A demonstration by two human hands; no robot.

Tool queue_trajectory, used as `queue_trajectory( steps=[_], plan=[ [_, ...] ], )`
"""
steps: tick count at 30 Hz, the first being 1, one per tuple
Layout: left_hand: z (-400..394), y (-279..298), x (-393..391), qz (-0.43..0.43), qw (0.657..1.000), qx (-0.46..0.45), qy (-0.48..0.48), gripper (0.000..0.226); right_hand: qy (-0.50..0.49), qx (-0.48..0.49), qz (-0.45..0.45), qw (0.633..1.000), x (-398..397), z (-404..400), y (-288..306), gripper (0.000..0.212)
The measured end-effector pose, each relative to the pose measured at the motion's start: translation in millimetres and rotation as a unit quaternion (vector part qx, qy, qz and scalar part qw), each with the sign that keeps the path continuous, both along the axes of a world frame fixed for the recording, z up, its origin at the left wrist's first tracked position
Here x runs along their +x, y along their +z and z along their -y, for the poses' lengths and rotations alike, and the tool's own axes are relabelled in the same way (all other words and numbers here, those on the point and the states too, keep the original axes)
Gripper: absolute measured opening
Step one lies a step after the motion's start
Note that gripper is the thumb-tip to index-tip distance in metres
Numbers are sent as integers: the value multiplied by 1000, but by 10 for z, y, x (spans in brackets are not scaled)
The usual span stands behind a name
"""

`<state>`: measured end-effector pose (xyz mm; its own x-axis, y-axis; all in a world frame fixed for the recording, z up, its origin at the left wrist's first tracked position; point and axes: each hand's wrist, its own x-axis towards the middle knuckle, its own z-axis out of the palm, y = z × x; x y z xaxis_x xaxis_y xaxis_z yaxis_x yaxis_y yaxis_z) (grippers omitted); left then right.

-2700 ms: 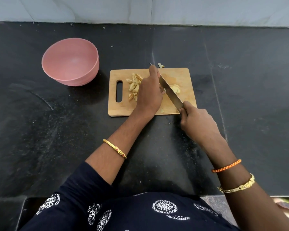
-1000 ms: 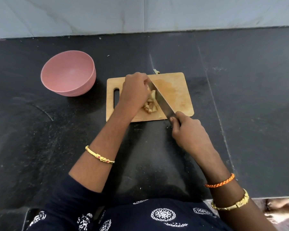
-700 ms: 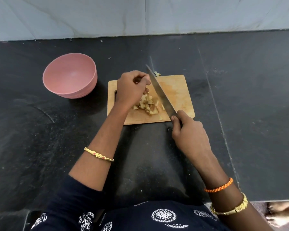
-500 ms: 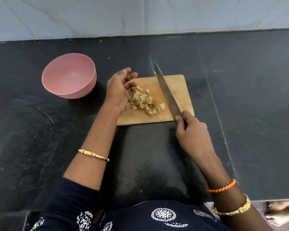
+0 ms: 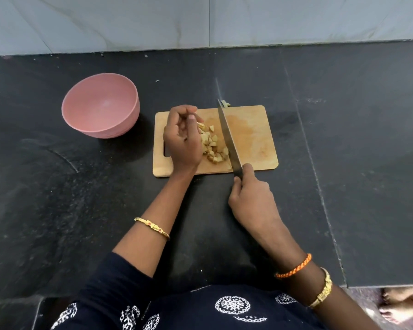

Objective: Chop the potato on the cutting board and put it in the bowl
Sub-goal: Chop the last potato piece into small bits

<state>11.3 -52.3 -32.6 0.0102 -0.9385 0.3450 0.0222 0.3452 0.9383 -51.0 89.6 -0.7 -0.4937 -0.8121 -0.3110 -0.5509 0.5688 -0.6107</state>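
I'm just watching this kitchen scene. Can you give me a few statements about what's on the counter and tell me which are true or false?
1. The pink round bowl holds potato pieces. False: it is empty.
2. The chopped potato pieces lie on the wooden cutting board. True.
3. The right hand grips the long steel knife. True.
4. The bowl stands on the cutting board. False: it stands on the black stone counter, left of the board.
5. The left hand is beside the potato pile. True.
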Motion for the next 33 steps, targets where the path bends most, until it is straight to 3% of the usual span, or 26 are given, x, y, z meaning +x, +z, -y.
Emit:
queue_trajectory(
  steps=[4,8,11,15,19,25,28,33],
  plan=[
    [17,56,-76,60,998,-20,25,13,-3,-32,-1,999,-33,73,39,9],
    [372,208,-227,226,971,-75,-10,19,-52,-64,2,997,-227,116,48,9],
    [731,243,-450,391,905,-88,-140,27,-83,-75,5,994,-375,174,61,13],
    [1047,247,-675,558,767,-93,-303,32,-103,-101,26,989,-497,192,67,11],
    [1178,336,-770,586,722,-93,-356,24,-115,-115,44,986,-570,204,34,11],
    [1196,261,-738,592,720,-112,-344,31,-106,-110,67,986,-587,269,-12,7],
    [1172,305,-769,601,717,-117,-334,20,-100,-109,69,987,-595,272,-34,6],
    [1131,302,-805,588,752,-78,-287,12,-100,-101,69,987,-615,270,-57,6]
  ],
)
